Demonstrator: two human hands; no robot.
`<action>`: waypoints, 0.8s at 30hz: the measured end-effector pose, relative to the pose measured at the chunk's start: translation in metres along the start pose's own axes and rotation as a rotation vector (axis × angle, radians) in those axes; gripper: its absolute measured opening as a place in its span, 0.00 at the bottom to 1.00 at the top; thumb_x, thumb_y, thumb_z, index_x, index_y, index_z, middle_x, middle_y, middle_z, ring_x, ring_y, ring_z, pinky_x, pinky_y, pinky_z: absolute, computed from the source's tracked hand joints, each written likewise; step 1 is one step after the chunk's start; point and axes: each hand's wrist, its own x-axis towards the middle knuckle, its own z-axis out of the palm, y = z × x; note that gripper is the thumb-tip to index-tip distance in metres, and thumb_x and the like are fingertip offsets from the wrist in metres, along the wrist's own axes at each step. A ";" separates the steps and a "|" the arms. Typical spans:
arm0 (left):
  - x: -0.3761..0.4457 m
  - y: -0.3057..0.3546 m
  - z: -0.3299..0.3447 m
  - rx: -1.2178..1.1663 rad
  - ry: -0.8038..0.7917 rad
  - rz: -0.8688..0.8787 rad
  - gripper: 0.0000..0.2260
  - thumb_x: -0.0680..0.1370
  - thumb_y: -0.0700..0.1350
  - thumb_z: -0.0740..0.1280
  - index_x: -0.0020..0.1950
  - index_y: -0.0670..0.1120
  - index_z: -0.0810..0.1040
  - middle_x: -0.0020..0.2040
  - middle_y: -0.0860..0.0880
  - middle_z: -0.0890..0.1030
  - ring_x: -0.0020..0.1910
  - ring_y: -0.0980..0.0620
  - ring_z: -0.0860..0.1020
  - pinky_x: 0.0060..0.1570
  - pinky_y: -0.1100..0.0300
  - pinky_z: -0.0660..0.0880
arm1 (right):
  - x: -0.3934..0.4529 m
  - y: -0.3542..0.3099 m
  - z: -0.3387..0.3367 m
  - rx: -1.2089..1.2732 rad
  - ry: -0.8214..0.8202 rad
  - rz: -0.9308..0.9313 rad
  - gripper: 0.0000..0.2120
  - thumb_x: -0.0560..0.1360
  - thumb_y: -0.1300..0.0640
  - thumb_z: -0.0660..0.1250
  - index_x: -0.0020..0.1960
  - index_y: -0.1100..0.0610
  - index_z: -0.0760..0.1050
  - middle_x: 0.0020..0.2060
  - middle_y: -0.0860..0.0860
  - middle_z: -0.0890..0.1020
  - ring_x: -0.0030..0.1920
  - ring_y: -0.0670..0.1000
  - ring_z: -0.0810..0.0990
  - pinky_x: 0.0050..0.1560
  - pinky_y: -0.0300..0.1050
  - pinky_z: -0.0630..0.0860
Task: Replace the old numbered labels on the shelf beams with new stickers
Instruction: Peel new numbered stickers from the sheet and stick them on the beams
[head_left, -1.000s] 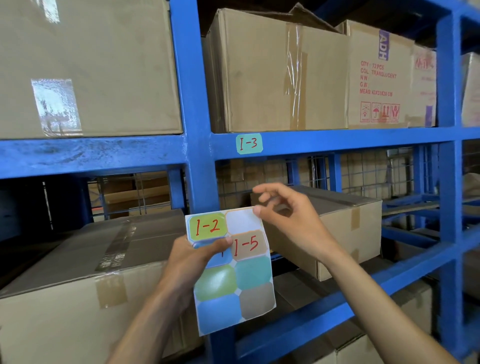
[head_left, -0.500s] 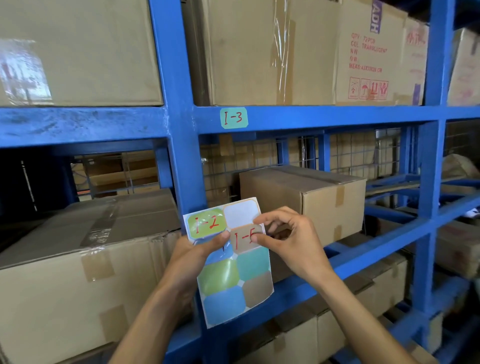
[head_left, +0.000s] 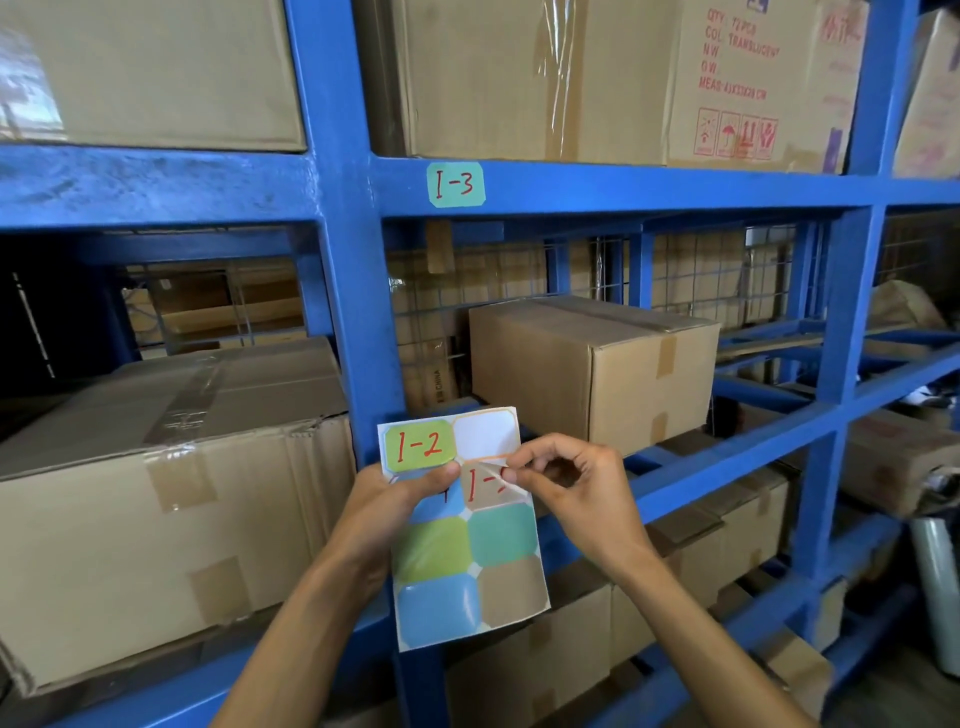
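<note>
Nearest, the left hand (head_left: 400, 493) grips the sticker sheet (head_left: 467, 545) while the right hand (head_left: 566, 483) pinches a tan sticker (head_left: 485, 486) half peeled and not yet applied, whereas the I-3 label (head_left: 455, 184) already sits on the beam (head_left: 675, 189) above.

The light is bright and even, seemingly from above and behind the viewer. Glare streaks the clear tape on the upper carton (head_left: 558, 78) well above the right hand (head_left: 576, 493), and a glossy sheen lies on the sticker sheet (head_left: 467, 561) just below the left hand (head_left: 395, 499). The recess (head_left: 47, 312) far left of the hands sinks into deep shadow. The shelf beams (head_left: 623, 187) bow near the edges with wide-angle distortion. The far corners are soft; the hands are sharp.
</note>
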 end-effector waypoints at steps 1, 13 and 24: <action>0.000 -0.003 -0.001 0.009 0.001 -0.004 0.11 0.71 0.41 0.76 0.52 0.42 0.85 0.48 0.42 0.88 0.45 0.41 0.87 0.45 0.48 0.84 | -0.003 0.003 0.001 0.036 -0.010 0.029 0.04 0.70 0.60 0.77 0.42 0.52 0.84 0.35 0.50 0.84 0.38 0.52 0.80 0.44 0.56 0.80; -0.005 -0.030 -0.009 0.043 -0.008 -0.055 0.15 0.67 0.45 0.78 0.52 0.45 0.85 0.47 0.43 0.88 0.42 0.44 0.88 0.37 0.53 0.83 | -0.032 0.022 0.001 0.146 -0.032 0.073 0.04 0.68 0.55 0.77 0.42 0.51 0.85 0.40 0.50 0.87 0.39 0.54 0.83 0.40 0.49 0.81; -0.005 -0.070 -0.024 0.151 0.121 -0.034 0.08 0.71 0.43 0.78 0.49 0.45 0.85 0.43 0.47 0.89 0.37 0.50 0.87 0.30 0.59 0.80 | -0.057 0.051 0.000 0.345 0.017 0.175 0.08 0.69 0.62 0.76 0.44 0.52 0.82 0.41 0.54 0.87 0.44 0.52 0.86 0.35 0.40 0.81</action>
